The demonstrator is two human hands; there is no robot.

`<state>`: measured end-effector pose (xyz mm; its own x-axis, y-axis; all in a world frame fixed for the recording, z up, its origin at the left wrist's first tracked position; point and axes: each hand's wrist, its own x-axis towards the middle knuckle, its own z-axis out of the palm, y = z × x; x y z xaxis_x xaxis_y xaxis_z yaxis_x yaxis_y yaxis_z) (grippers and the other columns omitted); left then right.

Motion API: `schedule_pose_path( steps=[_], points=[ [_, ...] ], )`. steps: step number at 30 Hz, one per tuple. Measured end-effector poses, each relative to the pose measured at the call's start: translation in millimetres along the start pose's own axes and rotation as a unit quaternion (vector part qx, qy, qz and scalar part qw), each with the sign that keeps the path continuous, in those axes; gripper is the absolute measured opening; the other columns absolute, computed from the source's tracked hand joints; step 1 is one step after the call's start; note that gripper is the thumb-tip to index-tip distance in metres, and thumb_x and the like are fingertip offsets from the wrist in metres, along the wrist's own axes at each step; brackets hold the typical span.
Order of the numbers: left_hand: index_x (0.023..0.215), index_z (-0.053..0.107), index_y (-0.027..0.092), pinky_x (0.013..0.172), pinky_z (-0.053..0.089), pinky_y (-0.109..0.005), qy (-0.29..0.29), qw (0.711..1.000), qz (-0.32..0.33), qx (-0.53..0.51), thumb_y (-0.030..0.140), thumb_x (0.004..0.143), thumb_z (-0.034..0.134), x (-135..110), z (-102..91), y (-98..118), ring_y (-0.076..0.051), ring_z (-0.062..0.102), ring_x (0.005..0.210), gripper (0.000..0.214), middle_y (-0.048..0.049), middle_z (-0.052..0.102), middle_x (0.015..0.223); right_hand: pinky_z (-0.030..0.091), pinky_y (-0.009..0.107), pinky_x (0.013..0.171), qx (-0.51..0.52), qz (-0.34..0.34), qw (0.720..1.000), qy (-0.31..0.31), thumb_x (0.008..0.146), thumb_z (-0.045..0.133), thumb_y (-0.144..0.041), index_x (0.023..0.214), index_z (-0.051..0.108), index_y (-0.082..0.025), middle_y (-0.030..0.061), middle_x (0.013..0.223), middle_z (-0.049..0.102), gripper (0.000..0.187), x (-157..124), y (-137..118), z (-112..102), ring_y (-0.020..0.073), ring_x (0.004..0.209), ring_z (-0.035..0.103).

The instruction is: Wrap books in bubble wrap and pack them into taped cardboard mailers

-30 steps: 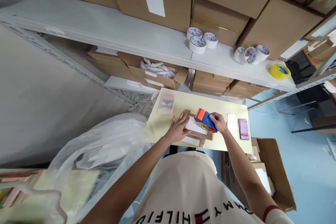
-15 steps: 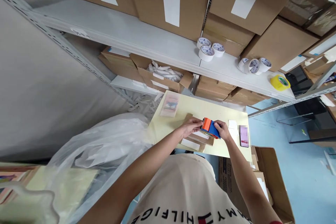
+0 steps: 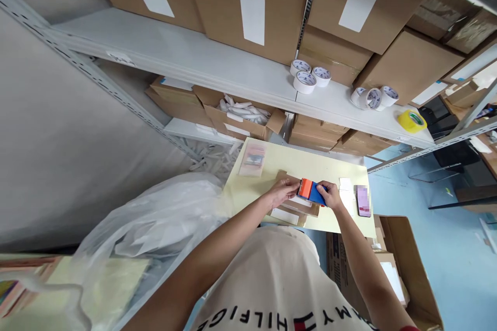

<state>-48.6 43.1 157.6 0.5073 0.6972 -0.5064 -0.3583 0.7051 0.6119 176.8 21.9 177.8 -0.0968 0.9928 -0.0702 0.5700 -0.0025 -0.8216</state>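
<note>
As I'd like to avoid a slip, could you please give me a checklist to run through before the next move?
1. Tape dispenser gripped by the right hand: ok.
2. Left hand at the dispenser's orange end: ok.
3. Tape end between the left fingers: cannot tell, too small.
4. Cardboard package fully in view: not ok, partly hidden by dispenser and left hand.
5. Phone apart from both hands: ok.

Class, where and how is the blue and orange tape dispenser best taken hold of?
The tape dispenser is probably best gripped by its blue end, from the person's right: that end points toward the right hand, the orange end toward the left hand.
</note>
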Motion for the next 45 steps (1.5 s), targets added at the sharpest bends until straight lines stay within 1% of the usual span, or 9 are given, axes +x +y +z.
schedule_pose_path(
  steps=[9, 13, 19, 26, 29, 33, 37, 41, 45],
  points=[
    [0.069, 0.069, 0.016, 0.072, 0.044, -0.025, -0.015, 0.999, 0.009, -0.052, 0.041, 0.052, 0.091, 1.7, -2.1, -6.5, -0.012, 0.062, 0.067, 0.037, -0.0014, 0.069, 0.067, 0.046, 0.028, 0.056, -0.012, -0.002, 1.0, 0.019, 0.081, 0.049, -0.063, 0.071, 0.065, -0.017, 0.0035, 0.063, 0.064, 0.05, -3.1, -3.2, 1.5, 0.0169, 0.059, 0.056],
    [0.079, 0.073, 0.016, 0.075, 0.048, -0.03, -0.022, 0.998, -0.018, -0.058, 0.055, 0.07, 0.073, -6.1, -9.4, 4.2, -0.019, 0.068, 0.08, 0.041, -0.0091, 0.075, 0.084, 0.048, 0.029, 0.058, -0.015, -0.001, 1.0, 0.023, 0.08, 0.049, -0.062, 0.073, 0.067, -0.017, 0.0047, 0.066, 0.067, 0.049, -4.9, -5.3, 3.7, 0.0184, 0.061, 0.06],
    [0.07, 0.07, 0.015, 0.068, 0.048, -0.028, 0.065, 0.985, 0.042, 0.152, 0.043, 0.064, 0.081, -5.3, -11.0, 14.3, -0.015, 0.065, 0.064, 0.031, -0.003, 0.071, 0.066, 0.048, 0.028, 0.059, -0.066, 0.004, 0.998, 0.006, 0.079, 0.053, -0.062, 0.075, 0.071, -0.017, 0.0063, 0.068, 0.071, 0.049, -3.2, -20.4, 2.9, 0.0195, 0.063, 0.063],
    [0.069, 0.068, 0.015, 0.067, 0.052, -0.029, 0.148, 0.942, 0.083, 0.289, 0.051, 0.067, 0.075, -9.2, -76.7, 39.0, -0.017, 0.067, 0.064, 0.036, -0.0048, 0.072, 0.068, 0.043, 0.027, 0.057, -0.237, 0.048, 0.97, -0.007, 0.083, 0.051, -0.062, 0.074, 0.073, -0.019, 0.0064, 0.066, 0.071, 0.049, -7.7, -31.8, -24.0, 0.0181, 0.059, 0.063],
    [0.063, 0.067, 0.018, 0.067, 0.051, -0.028, 0.173, 0.901, 0.094, 0.387, 0.049, 0.07, 0.07, -5.1, -98.7, 36.1, -0.018, 0.066, 0.064, 0.032, -0.0033, 0.071, 0.065, 0.043, 0.026, 0.059, -0.315, 0.09, 0.945, -0.016, 0.085, 0.053, -0.061, 0.079, 0.074, -0.022, 0.0069, 0.074, 0.074, 0.044, -9.2, -35.7, -18.2, 0.0198, 0.067, 0.067],
    [0.054, 0.064, 0.021, 0.073, 0.047, -0.027, 0.204, 0.872, 0.111, 0.431, 0.045, 0.068, 0.071, 7.9, -106.0, 15.5, -0.021, 0.066, 0.074, 0.029, -0.0028, 0.07, 0.064, 0.043, 0.026, 0.061, -0.376, 0.132, 0.917, -0.021, 0.085, 0.055, -0.061, 0.086, 0.075, -0.024, 0.0081, 0.083, 0.076, 0.042, -7.2, -45.2, -0.2, 0.0224, 0.078, 0.07],
    [0.077, 0.072, 0.02, 0.086, 0.046, -0.033, 0.232, 0.87, 0.11, 0.42, 0.044, 0.065, 0.075, 19.5, -109.1, -4.1, -0.028, 0.066, 0.098, 0.027, -0.0088, 0.075, 0.089, 0.043, 0.027, 0.059, -0.383, 0.135, 0.914, -0.016, 0.084, 0.055, -0.063, 0.087, 0.076, -0.024, 0.0095, 0.083, 0.076, 0.045, -5.2, -48.5, 7.6, 0.0238, 0.077, 0.07],
    [0.121, 0.063, 0.016, 0.104, 0.038, -0.038, 0.275, 0.884, 0.137, 0.353, 0.05, 0.071, 0.071, 21.6, -106.5, -22.1, -0.032, 0.051, 0.129, 0.061, -0.0167, 0.06, 0.133, 0.042, 0.027, 0.056, -0.378, 0.12, 0.918, -0.006, 0.084, 0.055, -0.064, 0.081, 0.075, -0.024, 0.0092, 0.077, 0.076, 0.045, -5.1, -42.5, 7.8, 0.023, 0.072, 0.069],
    [0.14, 0.047, 0.019, 0.114, 0.029, -0.036, 0.179, 0.933, 0.135, 0.281, 0.064, 0.084, 0.049, 15.8, -89.6, -38.5, -0.026, 0.033, 0.144, 0.072, -0.014, 0.039, 0.154, 0.041, 0.027, 0.055, -0.361, 0.115, 0.926, 0.012, 0.083, 0.057, -0.066, 0.08, 0.075, -0.025, 0.0085, 0.075, 0.075, 0.045, -5.7, -37.5, 6.1, 0.0224, 0.07, 0.069]
  ],
)
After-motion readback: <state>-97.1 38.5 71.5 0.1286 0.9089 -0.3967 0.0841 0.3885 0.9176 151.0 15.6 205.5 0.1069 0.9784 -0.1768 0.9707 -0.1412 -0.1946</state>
